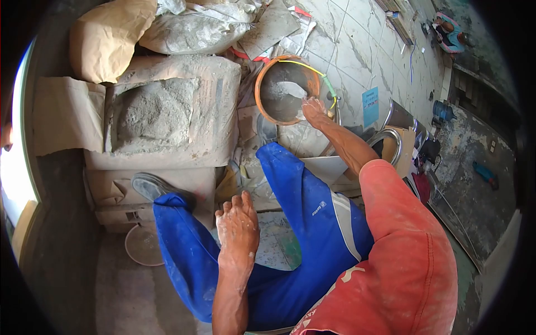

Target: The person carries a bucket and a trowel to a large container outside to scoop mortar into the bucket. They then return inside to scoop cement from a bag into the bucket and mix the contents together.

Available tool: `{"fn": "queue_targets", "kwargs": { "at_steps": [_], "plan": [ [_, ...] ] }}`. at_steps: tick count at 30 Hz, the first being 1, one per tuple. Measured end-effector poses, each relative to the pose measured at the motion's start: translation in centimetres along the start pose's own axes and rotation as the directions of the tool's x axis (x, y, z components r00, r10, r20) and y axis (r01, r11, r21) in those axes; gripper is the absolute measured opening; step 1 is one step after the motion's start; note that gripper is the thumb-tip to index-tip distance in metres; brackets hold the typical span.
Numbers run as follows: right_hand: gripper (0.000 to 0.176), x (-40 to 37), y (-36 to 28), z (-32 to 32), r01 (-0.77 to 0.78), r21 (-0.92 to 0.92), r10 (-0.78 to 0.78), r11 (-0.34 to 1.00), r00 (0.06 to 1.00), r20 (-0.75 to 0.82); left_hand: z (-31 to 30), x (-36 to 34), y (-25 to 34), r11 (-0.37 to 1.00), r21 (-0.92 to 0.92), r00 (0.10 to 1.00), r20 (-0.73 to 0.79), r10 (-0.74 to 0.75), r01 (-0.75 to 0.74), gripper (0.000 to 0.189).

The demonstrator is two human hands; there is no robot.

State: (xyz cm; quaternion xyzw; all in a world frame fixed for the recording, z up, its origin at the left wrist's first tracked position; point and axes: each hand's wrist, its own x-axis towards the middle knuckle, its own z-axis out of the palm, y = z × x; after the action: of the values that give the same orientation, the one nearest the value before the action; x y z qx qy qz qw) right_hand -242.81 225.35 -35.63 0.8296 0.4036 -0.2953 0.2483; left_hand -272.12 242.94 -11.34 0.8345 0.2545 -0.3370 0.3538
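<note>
My right hand point(316, 111) is closed at the rim of an orange bucket point(259, 95), holding a trowel point(290, 89) whose pale blade reaches inside over grey mix. The trowel's handle is mostly hidden by my fingers. My left hand point(238, 228), dusted with white powder, hangs above my blue trousers with its fingers curled in; no object shows in it. Left of the bucket lies a torn-open paper sack point(215, 106) with grey powder point(151, 114) exposed.
Brown paper point(111, 36) and a dusty sack point(198, 30) lie at the top. A blue leaflet point(370, 106) is on the tiles beside chrome tubing point(397, 142). A round pan point(139, 245) stands lower left. Another person point(448, 34) is at the upper right.
</note>
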Motion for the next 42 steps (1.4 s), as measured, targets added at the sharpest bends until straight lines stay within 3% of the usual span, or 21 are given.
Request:
{"fn": "queue_targets", "kwargs": {
  "at_steps": [4,5,7,8,10,14,15,17,19,21,22,24,25,27,28,30,33,35,39,41,42],
  "plan": [
    [0.027,-4.0,0.2,-2.8,0.053,-0.06,-0.059,0.997,0.992,-0.113,-0.9,-0.4,-0.2,0.999,-0.01,0.999,0.016,-0.039,0.039,0.032],
    [0.03,-5.4,0.2,-3.7,-0.047,0.031,0.05,0.998,0.992,-0.114,-0.9,-0.5,-0.3,1.0,0.0,0.999,0.041,-0.017,0.017,0.033],
    [0.036,-8.9,-2.5,-9.5,-0.144,0.286,0.18,0.947,0.978,-0.105,-0.3,-0.7,-0.4,0.998,0.004,0.996,-0.069,-0.055,0.055,0.038],
    [0.036,-8.6,-3.7,-9.8,-0.107,0.275,0.144,0.956,0.983,-0.118,-0.7,-0.8,-0.3,0.997,0.01,0.997,-0.025,-0.076,0.076,0.035],
    [0.038,-8.7,-5.0,-10.1,-0.065,0.365,0.186,0.929,0.934,-0.306,-1.7,-1.4,-0.4,0.995,-0.033,0.996,-0.019,-0.09,0.09,0.034],
    [0.035,-3.4,-16.6,-16.8,0.401,0.396,-0.298,0.826,0.907,-0.297,-2.0,-1.6,-1.3,0.986,-0.083,0.989,-0.02,-0.146,0.144,0.032],
    [0.035,-1.4,-19.8,-17.5,0.483,0.227,-0.42,0.846,0.865,-0.275,-2.0,-1.5,-1.5,0.982,-0.077,0.984,-0.035,-0.177,0.174,0.031],
    [0.029,1.5,-27.0,-19.7,0.662,-0.115,-0.654,0.74,0.67,-0.351,-2.2,-1.6,-1.5,0.974,-0.106,0.978,-0.036,-0.205,0.201,0.034],
    [0.025,3.0,-33.0,-21.1,0.71,-0.346,-0.768,0.613,0.434,-0.471,-3.3,-2.2,-2.2,0.97,-0.185,0.986,-0.011,-0.165,0.16,0.041],
    [0.026,2.4,-37.9,-23.2,0.664,-0.517,-0.839,0.54,0.381,-0.388,-4.1,-3.3,-3.3,0.961,-0.229,0.987,-0.008,-0.158,0.151,0.048],
    [0.026,2.4,-39.9,-22.7,0.667,-0.521,-0.845,0.532,0.384,-0.371,-4.4,-4.1,-3.9,0.955,-0.256,0.984,-0.05,-0.17,0.152,0.048],
    [0.017,3.7,-43.8,-22.1,0.648,-0.661,-0.883,0.379,0.467,-0.048,-4.6,-4.9,-4.5,0.935,-0.317,0.973,-0.108,-0.202,0.159,0.048],
    [0.011,6.2,-45.2,-19.4,0.644,-0.696,-0.881,0.317,0.472,0.035,-4.6,-5.1,-5.0,0.926,-0.324,0.964,-0.111,-0.242,0.195,0.049],
    [0.008,6.7,-46.7,-17.5,0.564,-0.685,-0.801,0.461,0.596,-0.048,-4.3,-5.1,-6.5,0.915,-0.326,0.95,-0.121,-0.288,0.236,0.049],
    [0.01,7.1,-45.6,-15.3,0.567,-0.687,-0.802,0.454,0.597,-0.037,-4.2,-5.0,-6.6,0.907,-0.329,0.951,-0.068,-0.301,0.263,0.049],
    [0.013,8.5,-44.2,-15.2,0.551,-0.724,-0.827,0.415,0.56,-0.048,-5.1,-4.3,-7.0,0.886,-0.35,0.935,-0.067,-0.348,0.305,0.049],
    [0.019,6.7,-41.3,-15.2,0.481,-0.728,-0.802,0.489,0.576,-0.158,-5.1,-4.7,-6.8,0.878,-0.393,0.949,-0.038,-0.314,0.275,0.046],
    [0.022,6.7,-39.4,-16.0,0.541,-0.705,-0.863,0.458,0.461,-0.207,-5.2,-4.5,-6.3,0.91,-0.311,0.919,-0.195,-0.344,0.275,0.026],
    [0.026,6.4,-36.2,-19.6,0.702,-0.502,-0.858,0.504,0.472,-0.202,-5.8,-4.8,-6.8,0.881,-0.388,0.925,-0.148,-0.351,0.272,0.043],
    [0.028,7.4,-35.9,-19.2,0.578,-0.411,-0.681,0.705,0.714,-0.165,-5.5,-5.4,-7.2,0.883,-0.366,0.919,-0.145,-0.366,0.294,0.042],
    [0.031,9.4,-35.5,-17.2,0.548,-0.351,-0.628,0.759,0.758,-0.176,-5.5,-5.7,-7.4,0.887,-0.358,0.921,-0.144,-0.361,0.291,0.042]
  ]
}}
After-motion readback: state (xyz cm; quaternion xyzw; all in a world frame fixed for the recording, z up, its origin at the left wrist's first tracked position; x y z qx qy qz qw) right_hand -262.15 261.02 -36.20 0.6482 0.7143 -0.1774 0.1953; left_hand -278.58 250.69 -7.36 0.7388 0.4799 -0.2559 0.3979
